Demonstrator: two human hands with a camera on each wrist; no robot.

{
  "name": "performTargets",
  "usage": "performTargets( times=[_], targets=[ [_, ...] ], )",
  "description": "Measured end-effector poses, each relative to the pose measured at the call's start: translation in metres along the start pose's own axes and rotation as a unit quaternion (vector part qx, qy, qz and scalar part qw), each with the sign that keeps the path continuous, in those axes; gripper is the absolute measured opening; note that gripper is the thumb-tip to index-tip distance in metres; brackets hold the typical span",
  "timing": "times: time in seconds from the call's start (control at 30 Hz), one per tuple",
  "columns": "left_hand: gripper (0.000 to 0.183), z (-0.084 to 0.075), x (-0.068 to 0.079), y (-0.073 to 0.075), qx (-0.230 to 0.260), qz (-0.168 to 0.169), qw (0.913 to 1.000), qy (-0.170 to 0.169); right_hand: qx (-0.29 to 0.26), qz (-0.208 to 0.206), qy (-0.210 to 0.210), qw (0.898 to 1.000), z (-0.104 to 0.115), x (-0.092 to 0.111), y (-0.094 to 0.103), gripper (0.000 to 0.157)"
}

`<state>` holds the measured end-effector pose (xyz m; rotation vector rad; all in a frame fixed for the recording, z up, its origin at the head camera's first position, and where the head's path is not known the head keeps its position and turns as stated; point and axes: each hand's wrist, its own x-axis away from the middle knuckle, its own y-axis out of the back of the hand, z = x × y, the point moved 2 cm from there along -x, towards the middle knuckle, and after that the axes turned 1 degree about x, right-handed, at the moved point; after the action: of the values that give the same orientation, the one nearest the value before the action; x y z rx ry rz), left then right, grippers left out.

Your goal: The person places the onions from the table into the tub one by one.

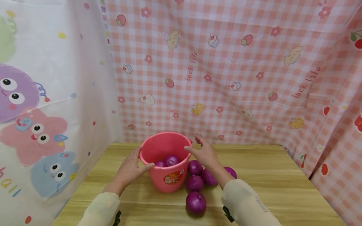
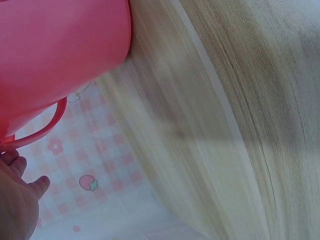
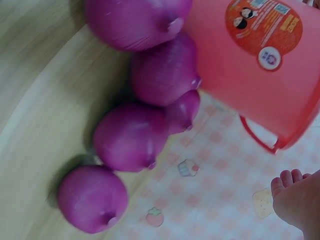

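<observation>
A pink plastic bucket (image 1: 167, 179) stands upright on the table, with purple onions (image 1: 171, 160) visible inside it. My left hand (image 1: 130, 166) is at the bucket's left rim, its thumb stretched along the near rim and its fingers on the outer side. In the left wrist view, those fingertips (image 2: 12, 162) are right by the thin handle (image 2: 47, 127). Beside the right rim, my right hand (image 1: 204, 154) has its fingers spread and holds nothing. Several more purple onions (image 1: 195, 202) lie on the table right of the bucket, some beneath the right forearm.
The wood-grain table (image 1: 263, 175) extends to both sides of the bucket. A pink checked cloth (image 1: 226, 69) hangs behind it, and a white cartoon-print cloth (image 1: 85, 94) hangs at the left.
</observation>
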<state>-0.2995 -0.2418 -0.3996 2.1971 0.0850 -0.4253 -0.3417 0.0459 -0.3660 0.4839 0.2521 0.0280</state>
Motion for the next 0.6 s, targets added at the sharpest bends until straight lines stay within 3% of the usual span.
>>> performTargets(
  times=[0.17, 0.37, 0.6],
  targets=[
    [0.096, 0.001, -0.001, 0.001, 0.001, 0.003, 1.0000, -0.001, 0.012, -0.002, -0.011, 1.000, -0.013, 0.003, 0.013, 0.079],
    [0.096, 0.001, 0.000, 0.000, 0.005, 0.002, 1.0000, -0.001, 0.023, 0.002, -0.029, 0.999, -0.033, 0.004, 0.029, 0.090],
    [0.096, 0.001, 0.000, 0.000, 0.000, 0.005, 1.0000, 0.002, 0.021, -0.004, -0.021, 1.000, -0.056, 0.008, 0.044, 0.095]
  ],
)
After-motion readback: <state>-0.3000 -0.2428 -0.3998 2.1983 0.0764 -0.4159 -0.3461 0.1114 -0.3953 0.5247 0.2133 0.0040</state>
